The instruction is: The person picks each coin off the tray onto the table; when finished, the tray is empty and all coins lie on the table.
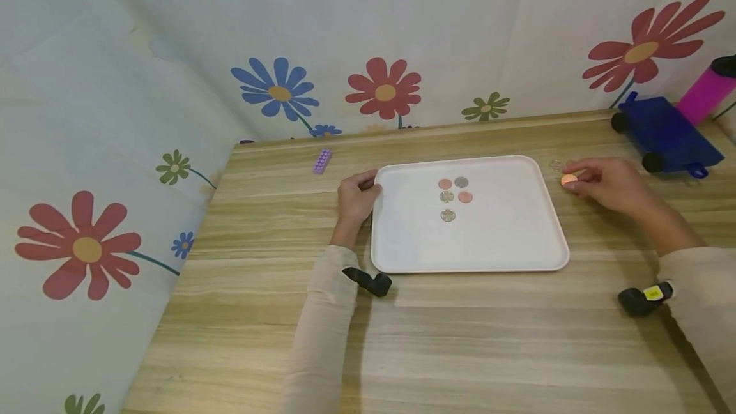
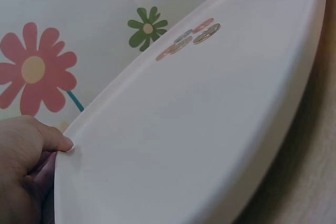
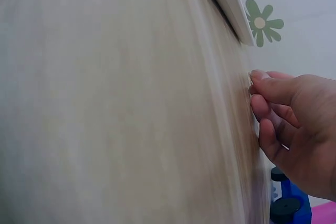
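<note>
Right hand [image 1: 615, 187] pinched a copper coin [image 1: 568, 179] as the left hand [image 1: 356, 200] gripped a white tray [image 1: 506, 235]

The right hand had the copper coin caught between thumb and fingertips, just outside the tray's right edge. Whether the coin's lower edge touched the wooden table [image 1: 460, 344] could not be told. A pale coin [image 1: 555, 165] lay on the table just beyond that pinch, close to the index fingertip. From the right wrist, the thumb and fingers showed bent toward one another, the coin itself hardly visible.

The left hand grasped the tray by its left edge, near the far corner, its thumb over the rim. To the right of this grip, inside the tray, lay five coins in a loose cluster: a reddish coin [image 1: 445, 183] and a grey coin [image 1: 461, 181] in the far row, a yellowish coin [image 1: 446, 197] and a second reddish coin [image 1: 464, 197] on the near side of them, and a silvery coin [image 1: 448, 214] nearest the person.

Beyond the left hand and slightly to its left, a purple block [image 1: 322, 161] lay on the table. To the right of the right hand and farther back stood a blue wheeled toy [image 1: 669, 133], with a pink bottle [image 1: 707, 94] behind it. Past both hands hung a flowered wall covering [image 1: 517, 37].
</note>
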`<action>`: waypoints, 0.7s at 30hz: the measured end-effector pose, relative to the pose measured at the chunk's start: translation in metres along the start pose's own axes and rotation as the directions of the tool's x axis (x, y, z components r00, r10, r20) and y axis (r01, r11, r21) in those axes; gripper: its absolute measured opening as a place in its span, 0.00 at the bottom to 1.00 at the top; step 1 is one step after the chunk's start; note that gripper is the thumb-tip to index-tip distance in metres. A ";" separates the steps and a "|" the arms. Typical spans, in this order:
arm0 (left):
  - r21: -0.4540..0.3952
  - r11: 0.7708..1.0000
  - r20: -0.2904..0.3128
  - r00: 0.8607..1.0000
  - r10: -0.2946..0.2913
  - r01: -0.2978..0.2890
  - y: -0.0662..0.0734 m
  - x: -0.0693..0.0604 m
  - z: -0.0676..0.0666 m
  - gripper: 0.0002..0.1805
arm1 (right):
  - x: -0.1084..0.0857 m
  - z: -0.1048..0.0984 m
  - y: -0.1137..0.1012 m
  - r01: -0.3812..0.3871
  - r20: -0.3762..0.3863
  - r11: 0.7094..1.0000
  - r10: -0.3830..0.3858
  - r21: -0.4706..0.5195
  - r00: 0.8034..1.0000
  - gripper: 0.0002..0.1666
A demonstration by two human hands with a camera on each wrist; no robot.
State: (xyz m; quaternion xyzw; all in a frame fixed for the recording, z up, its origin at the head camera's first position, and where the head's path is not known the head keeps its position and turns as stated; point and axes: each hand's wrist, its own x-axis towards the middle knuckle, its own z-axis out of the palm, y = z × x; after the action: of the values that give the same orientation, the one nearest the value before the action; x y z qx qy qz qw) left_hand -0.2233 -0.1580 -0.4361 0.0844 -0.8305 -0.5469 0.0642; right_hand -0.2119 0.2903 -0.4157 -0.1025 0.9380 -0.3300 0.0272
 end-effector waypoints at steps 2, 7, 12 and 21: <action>0.001 1.000 0.000 1.000 -0.002 0.002 0.001 0.000 0.000 0.19 | 0.001 0.001 0.000 0.006 -0.010 1.000 -0.006 -0.007 1.000 0.23; 0.001 1.000 0.001 1.000 -0.002 0.002 0.001 0.001 -0.001 0.19 | 0.003 0.001 -0.001 0.000 -0.038 0.999 -0.001 -0.036 0.999 0.22; -0.005 1.000 -0.010 1.000 0.006 -0.006 0.001 0.002 -0.001 0.19 | 0.005 0.002 -0.002 -0.006 -0.052 0.997 0.002 -0.072 0.999 0.23; -0.013 1.000 -0.001 1.000 0.010 -0.010 -0.001 0.001 0.001 0.19 | 0.005 0.007 0.003 -0.046 -0.046 0.994 0.041 -0.096 0.998 0.29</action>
State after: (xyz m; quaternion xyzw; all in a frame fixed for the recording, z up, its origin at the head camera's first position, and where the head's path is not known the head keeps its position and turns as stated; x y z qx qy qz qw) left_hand -0.2246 -0.1578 -0.4375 0.0800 -0.8272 -0.5520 0.0677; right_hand -0.2164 0.2873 -0.4225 -0.0760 0.9552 -0.2858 0.0088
